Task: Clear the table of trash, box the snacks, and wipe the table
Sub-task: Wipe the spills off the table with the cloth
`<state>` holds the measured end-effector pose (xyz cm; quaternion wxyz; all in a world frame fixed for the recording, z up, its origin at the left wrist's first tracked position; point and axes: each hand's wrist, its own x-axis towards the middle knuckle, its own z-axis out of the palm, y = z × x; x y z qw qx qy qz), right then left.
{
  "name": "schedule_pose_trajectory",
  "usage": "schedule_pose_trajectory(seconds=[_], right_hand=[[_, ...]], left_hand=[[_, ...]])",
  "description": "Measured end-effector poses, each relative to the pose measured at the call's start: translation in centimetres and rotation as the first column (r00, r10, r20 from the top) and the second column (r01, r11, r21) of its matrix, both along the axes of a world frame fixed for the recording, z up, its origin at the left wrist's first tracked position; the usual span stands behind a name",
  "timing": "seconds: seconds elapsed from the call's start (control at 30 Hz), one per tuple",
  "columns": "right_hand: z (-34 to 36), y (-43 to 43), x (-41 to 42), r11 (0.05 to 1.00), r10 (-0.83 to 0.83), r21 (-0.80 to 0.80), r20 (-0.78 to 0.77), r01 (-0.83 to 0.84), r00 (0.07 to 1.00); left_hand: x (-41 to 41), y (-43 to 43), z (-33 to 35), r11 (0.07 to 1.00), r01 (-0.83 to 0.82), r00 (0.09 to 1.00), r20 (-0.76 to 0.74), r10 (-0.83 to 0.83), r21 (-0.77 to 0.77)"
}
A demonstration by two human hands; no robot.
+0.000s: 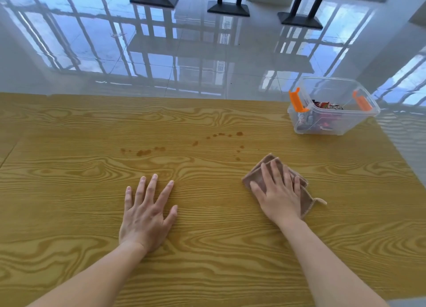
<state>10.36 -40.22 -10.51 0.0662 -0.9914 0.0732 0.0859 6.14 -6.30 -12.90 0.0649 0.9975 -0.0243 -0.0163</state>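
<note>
The wood-grain surface [69, 214] fills the lower part of the view, its far edge meeting a glossy tiled floor [207, 60] that mirrors window frames. Toward the left, the left hand [145, 216] lies palm down on the bare wood, fingers [151, 187] spread flat and holding nothing. Just beyond it, a scatter of brown stains [144, 152] runs across the middle of the surface, from small blots above the left hand to a string of drops [221, 135] farther right and a few more trailing down toward the cloth. To the right, the right hand [280, 191] presses flat on a folded brown cloth [259, 173], fingers extended over it rather than curled around it; the cloth's corner pokes out past the fingertips toward the stains, and a small loop [320, 200] sticks out at its right edge. Farther right, near the far right corner of the surface, well apart from both hands, stands a clear box [345, 124] with no lid on, orange latches [297, 100] raised on two sides, and snacks [327, 105] lying inside. At the top, three dark table bases [228, 9] stand on the floor.
</note>
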Motion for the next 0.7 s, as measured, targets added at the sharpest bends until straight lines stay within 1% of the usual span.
schedule_pose_trajectory(seconds=[0.03, 0.07, 0.1, 0.13, 0.17, 0.2, 0.23, 0.27, 0.3, 0.33, 0.37, 0.43, 0.47, 0.5, 0.53, 0.57, 0.6, 0.67, 0.7], right_hand=[[0.0, 1.3, 1.6, 0.995, -0.101, 0.012, -0.026, 0.101, 0.995], [0.0, 2.9, 2.2, 0.991, -0.127, 0.028, -0.036, 0.128, 0.991], [-0.2, 4.6, 1.9, 0.997, -0.069, 0.04, -0.036, 0.071, 0.997], [-0.5, 6.1, 0.6, 0.997, 0.053, 0.048, -0.017, -0.052, 0.998], [-0.8, 7.1, -1.5, 0.976, 0.21, 0.047, 0.016, -0.21, 0.978], [-1.2, 7.3, -3.9, 0.932, 0.36, 0.025, 0.05, -0.362, 0.932], [-1.5, 6.7, -5.8, 0.88, 0.473, 0.002, 0.078, -0.474, 0.878], [-1.5, 5.4, -6.5, 0.847, 0.531, -0.011, 0.08, -0.532, 0.844], [-1.5, 3.9, -6.0, 0.843, 0.537, -0.018, 0.065, -0.537, 0.841], [-1.4, 2.4, -4.7, 0.871, 0.491, -0.042, 0.055, -0.489, 0.87], [-1.1, 1.2, -2.7, 0.917, 0.398, -0.059, 0.042, -0.396, 0.916], [-0.5, 0.5, 2.1, 0.99, 0.135, -0.041, -0.003, -0.135, 0.991], [-0.5, 1.1, 4.3, 1.0, 0.021, -0.019, -0.02, -0.021, 1.0], [-0.5, 2.1, 5.9, 0.998, -0.059, -0.008, -0.035, 0.059, 0.998], [-0.6, 3.1, 6.7, 0.995, -0.097, 0.002, -0.041, 0.097, 0.994], [-0.6, 4.2, 6.8, 0.997, -0.08, 0.015, -0.039, 0.081, 0.996], [-0.6, 5.1, 6.1, 1.0, -0.014, 0.026, -0.033, 0.014, 0.999], [-1.0, 6.5, 2.2, 0.977, 0.214, 0.008, 0.017, -0.214, 0.977], [-1.3, 6.6, -0.6, 0.939, 0.345, -0.01, 0.049, -0.345, 0.937]], left_hand=[[0.0, 0.0, 0.0, 1.0, 0.003, 1.0, -0.002, -0.003, 0.0], [-0.1, 0.0, 0.0, 1.0, 0.005, 1.0, -0.003, -0.005, -0.002], [-0.1, 0.1, 0.0, 1.0, 0.003, 1.0, -0.002, -0.003, -0.004], [-0.1, 0.1, 0.1, 1.0, 0.001, 1.0, -0.002, -0.001, -0.005], [-0.1, 0.1, 0.1, 1.0, -0.001, 1.0, -0.005, 0.001, -0.005], [-0.1, 0.0, 0.2, 1.0, -0.002, 1.0, -0.006, 0.002, -0.003], [-0.1, 0.0, 0.2, 1.0, -0.003, 1.0, -0.005, 0.003, -0.004], [-0.1, 0.0, 0.2, 1.0, -0.002, 1.0, -0.004, 0.002, -0.01], [-0.1, 0.1, 0.2, 1.0, 0.0, 1.0, -0.003, 0.0, -0.019], [-0.1, 0.1, 0.2, 1.0, -0.002, 1.0, -0.003, 0.002, -0.024], [-0.1, 0.1, 0.2, 1.0, -0.005, 1.0, -0.003, 0.005, -0.025], [0.0, 0.0, 0.2, 1.0, -0.014, 1.0, -0.004, 0.014, -0.027], [0.0, 0.0, 0.1, 1.0, -0.017, 1.0, -0.003, 0.017, -0.025], [0.0, 0.0, 0.1, 1.0, -0.014, 1.0, -0.003, 0.014, -0.024], [0.0, 0.0, 0.1, 1.0, -0.009, 1.0, -0.004, 0.009, -0.027], [0.0, 0.1, 0.1, 1.0, -0.005, 1.0, -0.007, 0.005, -0.028], [0.0, 0.1, 0.2, 1.0, -0.003, 1.0, -0.009, 0.003, -0.025], [-0.1, 0.0, 0.2, 1.0, -0.002, 1.0, -0.009, 0.002, -0.019], [-0.1, 0.0, 0.2, 1.0, -0.004, 1.0, -0.007, 0.004, -0.021]])
